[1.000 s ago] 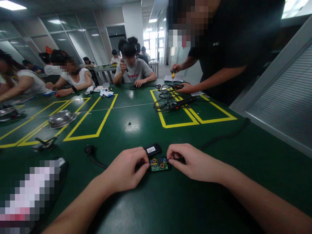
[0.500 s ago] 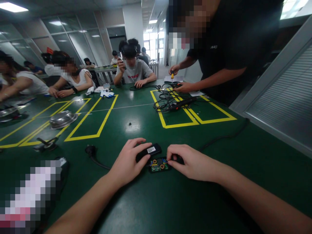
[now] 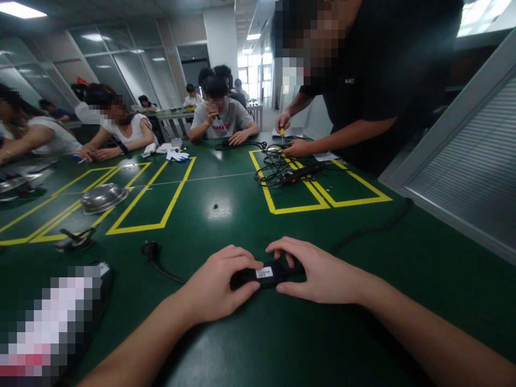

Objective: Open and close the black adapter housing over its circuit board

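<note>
A black plastic cover (image 3: 265, 273) with a white printed label lies over the spot where the green circuit board was, hiding it. My left hand (image 3: 215, 279) pinches the cover's left end between thumb and fingers. Around its right end my right hand (image 3: 322, 271) is open, thumb and fingers apart, with the thumb tip close to the front edge. A black cord (image 3: 168, 275) leads from beneath my left hand to a plug (image 3: 150, 250). On the other side a black cable (image 3: 366, 231) runs out behind my right hand.
A pixelated object (image 3: 52, 322) lies at near left. Beyond it are a metal bowl (image 3: 104, 198) and a dark metal part (image 3: 74, 240). Tangled cables (image 3: 274, 166) lie at back right, where a standing person (image 3: 363, 86) holds a yellow-handled screwdriver (image 3: 282, 131). Others sit around the green table.
My left hand has brought the cover down and toward me over the exposed circuit board. My right hand's fingers have moved apart, away from the wire end of the board.
</note>
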The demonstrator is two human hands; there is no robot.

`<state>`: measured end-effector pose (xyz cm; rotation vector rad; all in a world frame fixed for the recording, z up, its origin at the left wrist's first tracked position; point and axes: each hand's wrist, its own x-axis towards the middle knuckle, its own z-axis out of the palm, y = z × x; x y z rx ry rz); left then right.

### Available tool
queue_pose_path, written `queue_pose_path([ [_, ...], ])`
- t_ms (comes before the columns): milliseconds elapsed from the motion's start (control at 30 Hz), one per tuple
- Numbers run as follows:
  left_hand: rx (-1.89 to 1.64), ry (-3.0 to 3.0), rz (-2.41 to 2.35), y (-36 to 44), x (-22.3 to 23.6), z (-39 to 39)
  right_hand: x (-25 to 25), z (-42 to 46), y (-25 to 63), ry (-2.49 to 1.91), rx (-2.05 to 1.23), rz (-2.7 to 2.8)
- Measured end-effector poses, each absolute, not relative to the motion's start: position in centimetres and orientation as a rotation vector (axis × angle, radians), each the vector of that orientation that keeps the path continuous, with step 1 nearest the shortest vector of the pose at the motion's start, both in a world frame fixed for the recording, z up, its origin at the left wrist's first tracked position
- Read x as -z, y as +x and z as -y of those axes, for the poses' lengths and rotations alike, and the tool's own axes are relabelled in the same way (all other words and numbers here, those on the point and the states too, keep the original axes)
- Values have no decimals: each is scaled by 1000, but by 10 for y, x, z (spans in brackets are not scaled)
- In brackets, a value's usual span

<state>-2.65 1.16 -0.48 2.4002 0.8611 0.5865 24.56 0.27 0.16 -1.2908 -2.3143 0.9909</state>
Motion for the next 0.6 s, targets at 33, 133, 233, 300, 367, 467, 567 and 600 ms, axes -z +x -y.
queue_pose_path([
  [33,-564,2414,-850,-26,5,-11,-2,-2,245,-1286,-979,2331],
  [133,-545,2436,-849,-26,5,-11,-2,-2,243,-1269,-976,2341],
  [233,-524,2435,-868,-26,6,-12,-1,-3,243,-1243,-972,2336],
  [300,-520,2410,-888,-26,6,-13,1,-4,244,-1230,-957,2330],
  [367,-535,2370,-894,-26,7,-13,1,-6,244,-1234,-954,2323],
  [467,-555,2354,-889,-26,8,-14,1,-7,243,-1261,-961,2314],
  [567,-547,2407,-904,-25,9,-13,2,-7,242,-1278,-945,2311],
  [600,-541,2423,-910,-25,9,-12,2,-7,242,-1280,-939,2313],
])
